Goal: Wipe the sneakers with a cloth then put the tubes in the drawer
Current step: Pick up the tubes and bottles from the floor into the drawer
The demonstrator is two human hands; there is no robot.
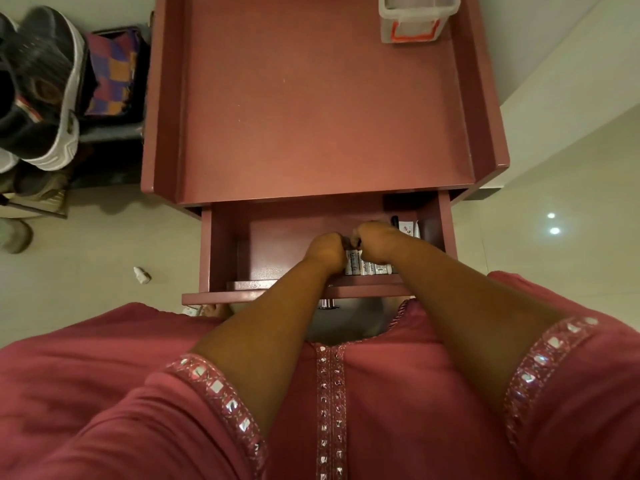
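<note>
The pink drawer (221, 244) of the small table stands pulled out towards me. Both hands reach down into it. My left hand (325, 249) and my right hand (375, 244) are curled side by side over a row of white and grey tubes (372, 268) lying along the drawer's front right part. Their fingers grip the tubes' upper ends. One more white tube (408, 228) and a black-capped item (394, 221) lie just behind my right hand. The black and white sneakers (45, 95) sit on a rack at the far left.
The pink tabletop (311, 98) has raised side rims and carries a clear plastic box (414, 15) with an orange clip at its far right corner. A patterned bag (110, 74) stands beside the sneakers. A crumpled white scrap (142, 274) lies on the tiled floor left of the drawer.
</note>
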